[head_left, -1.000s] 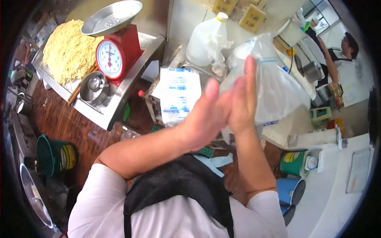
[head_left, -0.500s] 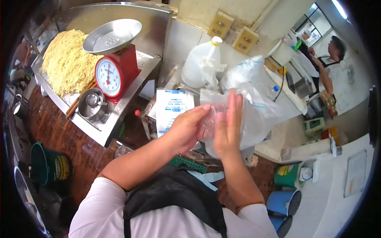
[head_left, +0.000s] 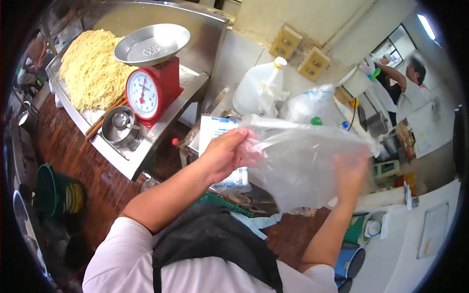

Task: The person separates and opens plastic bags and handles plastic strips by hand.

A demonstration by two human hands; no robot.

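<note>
A clear plastic bag (head_left: 298, 161) is spread out in front of me, between my two hands. My left hand (head_left: 225, 152) pinches its left edge between thumb and fingers. At the bag's right side is my right hand (head_left: 351, 171), blurred by motion, its fingers overlapping the film. Behind my left hand lies a white pack with blue print (head_left: 213, 132), partly covered by the hand and the bag. Just beyond the bag stand a translucent jug (head_left: 254, 85) with a yellow-ringed cap and a bundle of plastic bags (head_left: 308, 103).
On the steel table (head_left: 115, 158) at left are a heap of yellow noodles (head_left: 93, 68), a red dial scale (head_left: 163, 93) with a metal pan (head_left: 151, 44), and a metal pot (head_left: 117, 134). A green bucket (head_left: 56, 190) stands on the floor. People (head_left: 408, 80) work at back right.
My right hand has moved right, away from my left, and the bag now stretches wide between them. The view has shifted slightly. A person at the back has raised an arm.
</note>
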